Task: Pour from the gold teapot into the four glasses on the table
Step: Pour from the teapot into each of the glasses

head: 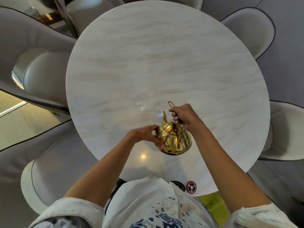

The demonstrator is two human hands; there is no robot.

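The gold teapot hangs tilted over the round marble table, its spout tip at the rim of a clear glass. My right hand grips the teapot's thin wire handle from above. Against the pot's left side rests my left hand, fingers and thumb spread around the body. A second clear glass stands to the left of the first. A faint glassy edge shows just right of my right hand; other glasses are hidden.
Grey padded chairs ring the table on every side. Two round coasters, one black and one red-and-black, lie at the near table edge by my shirt. A yellow-green cloth sits below the edge.
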